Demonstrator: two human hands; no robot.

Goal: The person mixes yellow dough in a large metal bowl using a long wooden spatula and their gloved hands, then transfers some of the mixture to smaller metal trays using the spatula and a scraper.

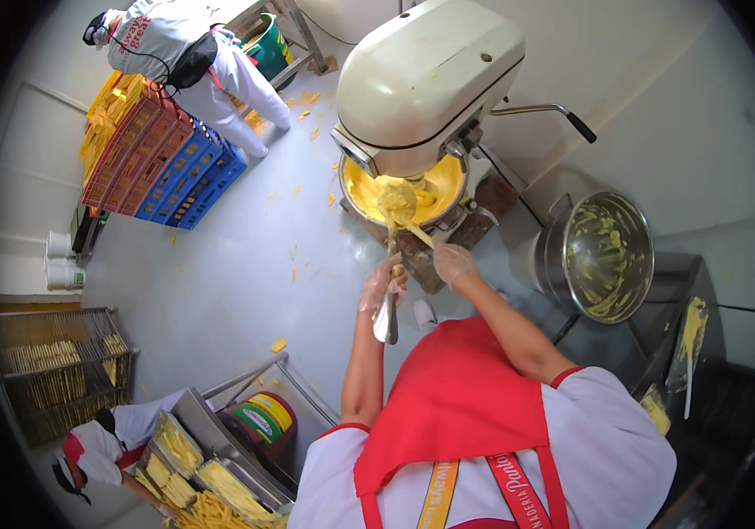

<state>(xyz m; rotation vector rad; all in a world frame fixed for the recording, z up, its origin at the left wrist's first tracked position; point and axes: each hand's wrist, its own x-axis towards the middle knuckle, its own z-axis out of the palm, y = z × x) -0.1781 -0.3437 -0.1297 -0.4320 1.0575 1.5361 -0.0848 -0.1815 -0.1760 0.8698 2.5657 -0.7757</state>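
Note:
My left hand point(384, 284), in a clear plastic glove, grips a long metal utensil point(387, 317) whose broad end points back towards me. My right hand point(453, 263), also gloved, holds the pale handle of a spatula or scraper point(420, 235). The far ends of both tools meet at a lump of yellow cream point(397, 202) over the near rim of the mixer bowl point(440, 215). Yellow cream coats the bowl's inside. The cream-coloured head of a stand mixer point(424, 86) stands above it, with its attachment partly hidden in the bowl.
A steel bowl point(609, 258) smeared with cream stands at right, near a tray with a spatula point(690, 350). Stacked crates point(166, 165) and a person point(172, 53) are at upper left. Another person point(96, 443) works at a steel table point(219, 423) at lower left. Crumbs dot the floor.

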